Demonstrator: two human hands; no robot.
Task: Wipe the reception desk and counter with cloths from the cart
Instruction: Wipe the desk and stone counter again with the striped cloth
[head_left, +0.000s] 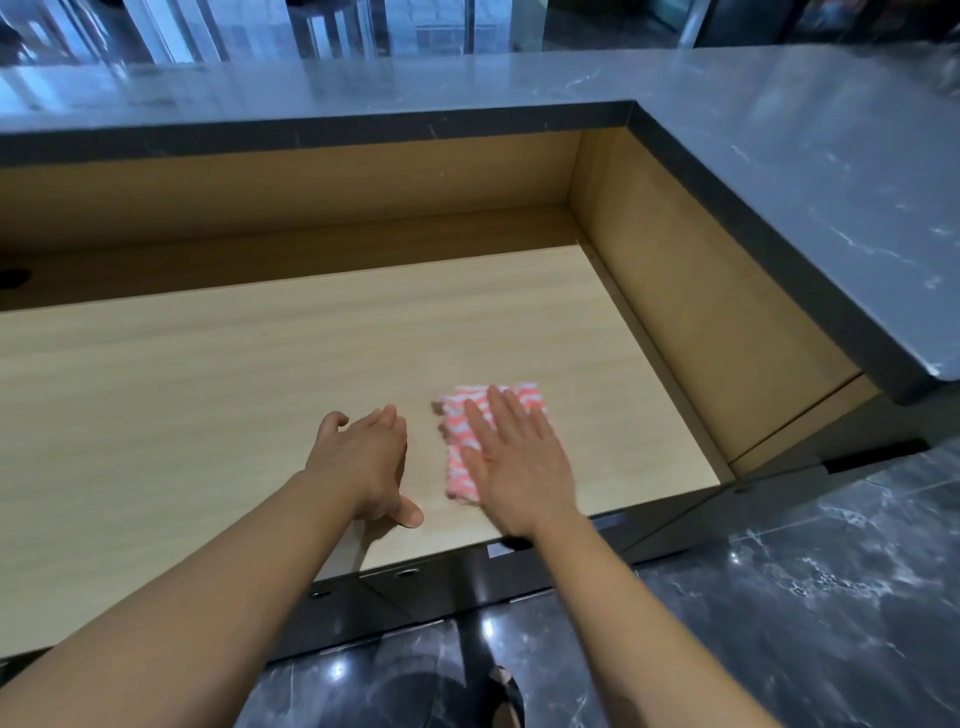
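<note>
One cloth (460, 478): pink and white stripes, folded, it lay on the wooden desk (208, 374), near the front right part.
Right hand (519, 467): it lay flat on the cloth, fingers straight, pressing down.
Left hand (363, 457): it rested on the desk just beside the cloth, fingers loose, holding nothing.
Feel: the cloth looked soft, thin and light, so it could bunch up.
Best hold: a flat palm on its middle.
Counter (779, 156): dark stone, higher up, behind and to the right.

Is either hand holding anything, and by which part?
Nothing is gripped. The right hand presses flat on the cloth, over its right side; the left hand is empty.
</note>
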